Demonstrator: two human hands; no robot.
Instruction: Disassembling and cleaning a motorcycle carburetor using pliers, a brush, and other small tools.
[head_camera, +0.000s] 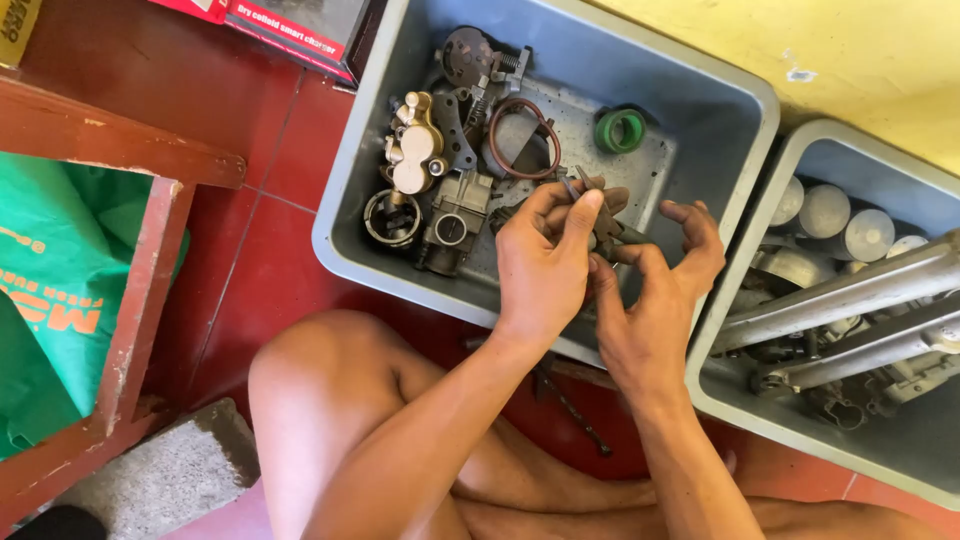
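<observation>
1. Down at the bottom of the view, bare knees sit over a red tiled floor, with a thin dark rod lying on the tiles between the legs.
2. Just above, both hands meet over the near rim of the grey tub. The left hand pinches a small dark metal part with its fingers closed on it; the right hand is half curled, thumb touching the same piece.
3. That part looks stiff, light and probably greasy, so I'd grip the flat edges, not the tip.
4. Further in: a gold brake caliper, a carburettor body, a rubber ring and a green seal.
5. Right tub holds silver tubes.
6. Far top left, a red and white flat box; on the left, a green printed bag behind a red wooden frame.
</observation>
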